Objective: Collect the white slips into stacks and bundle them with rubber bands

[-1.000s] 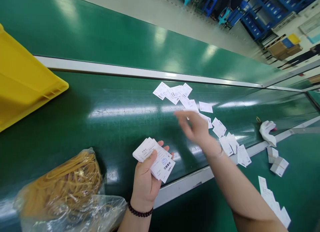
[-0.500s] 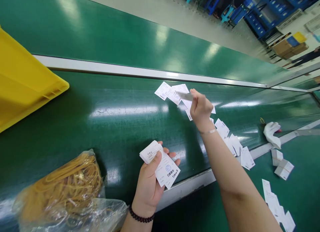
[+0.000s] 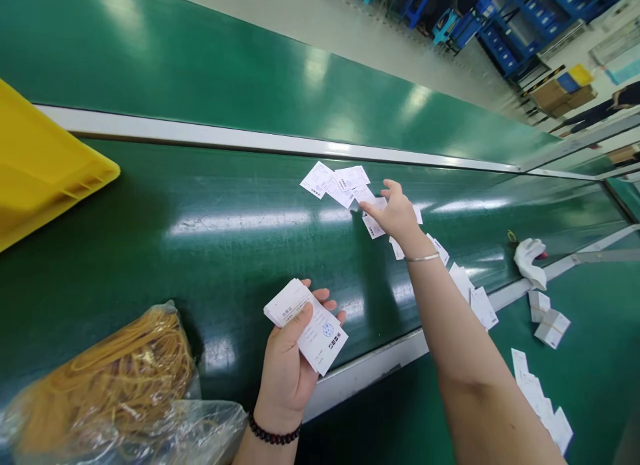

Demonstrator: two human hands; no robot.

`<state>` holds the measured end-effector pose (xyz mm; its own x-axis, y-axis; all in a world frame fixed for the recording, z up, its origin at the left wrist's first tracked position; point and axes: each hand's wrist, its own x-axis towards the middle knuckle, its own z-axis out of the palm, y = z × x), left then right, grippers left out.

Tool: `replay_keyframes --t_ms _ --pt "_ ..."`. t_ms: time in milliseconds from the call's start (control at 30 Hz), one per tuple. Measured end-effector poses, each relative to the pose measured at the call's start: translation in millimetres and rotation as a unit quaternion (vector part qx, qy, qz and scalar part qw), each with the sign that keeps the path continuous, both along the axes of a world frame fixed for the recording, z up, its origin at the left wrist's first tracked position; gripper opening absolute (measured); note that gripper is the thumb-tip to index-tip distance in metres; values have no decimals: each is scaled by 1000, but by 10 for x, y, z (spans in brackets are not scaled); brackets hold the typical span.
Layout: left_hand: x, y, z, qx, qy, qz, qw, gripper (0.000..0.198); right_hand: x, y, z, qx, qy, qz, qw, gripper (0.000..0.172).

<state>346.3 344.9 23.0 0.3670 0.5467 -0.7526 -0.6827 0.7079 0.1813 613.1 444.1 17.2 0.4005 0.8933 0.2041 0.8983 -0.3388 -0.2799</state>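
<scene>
the left hand [image 3: 287, 365] has its grip closed round a stack [image 3: 305, 321] of white slips, thumb pressed on top, held just above the near edge of the counter [image 3: 150, 205]. the right hand [image 3: 395, 211] is stretched out well beyond that grip, fingers loosely spread and resting on the loose slips [image 3: 345, 181] scattered on the green surface; it touches them, but whether one is actually pinched i cannot tell. more slips trail from under that wrist toward the near rail. left of the stack-holding grip lies a bag of rubber bands [image 3: 105, 378]; far left a yellow bin [image 3: 45, 165]. right of the reaching hand sit a white glove [image 3: 531, 261] and banded bundles [image 3: 550, 321].

judging from this, the gathering step is in hand. the next move calls for a clean pinch on a single slip, then bringing it squarely onto the stack.
</scene>
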Motion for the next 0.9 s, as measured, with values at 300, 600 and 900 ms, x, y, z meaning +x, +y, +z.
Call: replay_keyframes --t_ms 300,600,900 --pt "19 -26 0 2 16 -17 1000 38 -173 58 -85 -34 -118 36 992 29" --pt "72 -52 -14 61 23 40 997 45 -1403 -1192 362 -11 -6 265 964 20" --pt "46 -53 15 74 72 18 994 33 -530 -926 229 26 -3 108 994 26"
